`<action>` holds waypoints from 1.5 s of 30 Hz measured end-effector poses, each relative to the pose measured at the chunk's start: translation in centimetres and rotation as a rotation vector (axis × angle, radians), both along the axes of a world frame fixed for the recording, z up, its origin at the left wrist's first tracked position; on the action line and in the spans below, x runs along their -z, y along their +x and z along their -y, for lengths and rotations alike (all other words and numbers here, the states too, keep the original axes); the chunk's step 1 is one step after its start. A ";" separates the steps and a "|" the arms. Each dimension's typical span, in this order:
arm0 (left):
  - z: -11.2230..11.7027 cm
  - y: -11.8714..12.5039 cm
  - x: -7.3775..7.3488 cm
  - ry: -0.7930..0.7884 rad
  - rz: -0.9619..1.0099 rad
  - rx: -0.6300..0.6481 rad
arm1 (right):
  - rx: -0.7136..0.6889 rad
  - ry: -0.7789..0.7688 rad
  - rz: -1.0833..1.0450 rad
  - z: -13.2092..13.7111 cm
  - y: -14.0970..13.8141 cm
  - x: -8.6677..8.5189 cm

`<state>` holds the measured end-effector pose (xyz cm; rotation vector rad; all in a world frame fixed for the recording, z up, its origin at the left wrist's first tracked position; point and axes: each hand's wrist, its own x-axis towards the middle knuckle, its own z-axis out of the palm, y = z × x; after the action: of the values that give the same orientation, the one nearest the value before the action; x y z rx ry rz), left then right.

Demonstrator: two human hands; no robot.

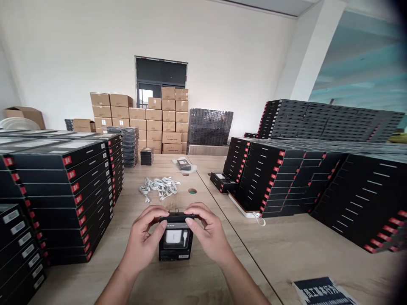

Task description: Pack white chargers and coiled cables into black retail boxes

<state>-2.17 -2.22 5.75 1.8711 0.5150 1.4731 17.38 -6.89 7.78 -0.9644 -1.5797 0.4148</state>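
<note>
A small black box [175,252] with a clear window stands upright on the wooden table in front of me. Through its window show a white charger block [173,237] and the end of a white cable [185,238]. My left hand [146,231] grips the upper left corner, thumb on the front and fingers on the top edge. On the upper right corner, my right hand [206,228] holds it in the same way. Beyond the box lie several coiled white cables [160,186].
Tall stacks of flat black boxes rise at the left [47,178] and at the right [286,182]. A dark printed sheet [324,291] lies near the front right. Cardboard cartons [154,120] are piled by the back wall. A round hole [192,191] pierces the tabletop.
</note>
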 end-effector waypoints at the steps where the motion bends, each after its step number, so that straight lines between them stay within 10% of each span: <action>1: 0.0 0.0 0.0 -0.004 0.005 0.006 | -0.013 -0.010 -0.007 0.0 0.0 0.0; 12: -0.6 -0.3 0.8 -0.114 -0.019 0.068 | -0.159 -0.188 0.062 -0.1 1.4 -0.4; 19: -0.5 1.1 1.8 -0.616 0.045 0.299 | 0.041 -0.289 -0.516 -1.9 2.1 1.7; 27: -0.1 1.7 1.8 -0.693 0.103 0.445 | 0.055 -0.234 -0.667 -1.9 2.2 1.5; 36: 0.0 2.1 2.1 -0.803 0.189 0.452 | 0.091 -0.202 -0.581 -1.7 2.0 1.5; 45: 0.4 2.7 1.6 -0.807 0.339 0.321 | -0.177 -0.339 -0.641 -1.9 1.8 1.9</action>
<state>0.53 -2.60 4.15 0.9932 0.5103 1.0974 19.17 -4.99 5.84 -0.8271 -1.0221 1.0307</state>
